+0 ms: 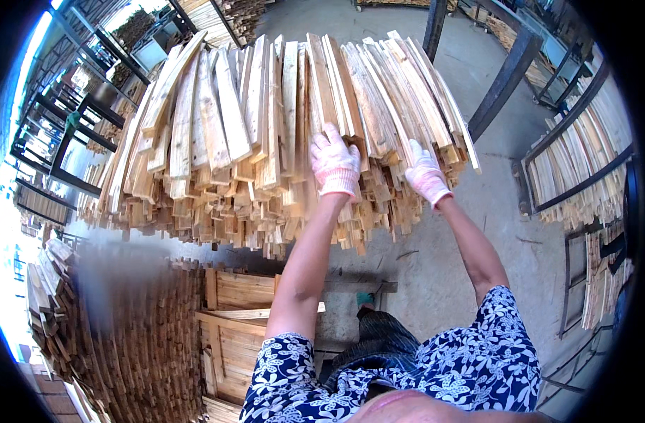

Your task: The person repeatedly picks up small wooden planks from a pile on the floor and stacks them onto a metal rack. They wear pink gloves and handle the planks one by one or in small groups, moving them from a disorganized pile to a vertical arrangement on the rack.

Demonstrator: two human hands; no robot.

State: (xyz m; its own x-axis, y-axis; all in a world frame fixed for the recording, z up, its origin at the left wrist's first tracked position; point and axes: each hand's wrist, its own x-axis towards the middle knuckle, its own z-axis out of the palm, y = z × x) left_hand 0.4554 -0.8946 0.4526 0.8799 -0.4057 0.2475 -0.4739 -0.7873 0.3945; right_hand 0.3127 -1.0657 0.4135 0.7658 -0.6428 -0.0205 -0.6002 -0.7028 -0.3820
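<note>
A big stack of long, narrow wooden planks (227, 106) lies in front of me, its uneven ends pointing my way. Both my hands wear whitish-pink knitted gloves. At the middle of the stack, my left hand (334, 163) is closed over the near end of a plank (321, 84), its fingers lying along the top and partly hiding that end. Farther right, my right hand (427, 175) touches the near ends of other planks (400, 92) with its fingers stretched out. The undersides of both hands are hidden.
Below left stands another dense pile of wood (139, 338), beside a wooden crate-like frame (241, 296). Dark metal posts (506, 77) rise behind the stack at the right. More planks rest in a metal rack (576, 169) at far right. Grey concrete floor (491, 190) lies between.
</note>
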